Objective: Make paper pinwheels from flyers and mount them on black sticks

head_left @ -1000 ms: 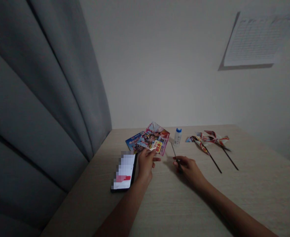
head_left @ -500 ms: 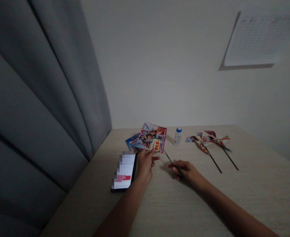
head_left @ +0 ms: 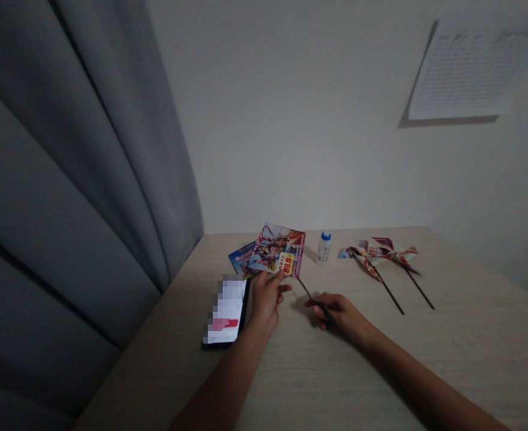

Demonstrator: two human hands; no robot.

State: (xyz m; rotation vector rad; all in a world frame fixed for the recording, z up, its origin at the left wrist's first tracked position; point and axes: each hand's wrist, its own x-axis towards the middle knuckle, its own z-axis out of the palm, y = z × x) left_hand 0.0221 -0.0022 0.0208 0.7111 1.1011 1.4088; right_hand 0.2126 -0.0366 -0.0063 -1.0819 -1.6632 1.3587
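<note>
Your left hand (head_left: pixel 266 302) pinches a folded glossy flyer (head_left: pixel 277 248) above the counter (head_left: pixel 425 359). Apart from it, your right hand (head_left: pixel 338 312) grips a thin black stick (head_left: pixel 311 297), its tip at the flyer's lower corner. Paper pinwheels (head_left: pixel 378 254) lie beyond a small white bottle (head_left: pixel 323 248).

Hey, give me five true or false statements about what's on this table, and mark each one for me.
1. The left hand holds a printed paper. True.
2. The right hand holds a pen. False: it holds a thin black stick.
3. The bottle has a red cap. False: the cap is blue.
4. A phone lies beside the left hand. True.
5. Two paper pinwheels lie left of the bottle. False: they lie to its right.
</note>
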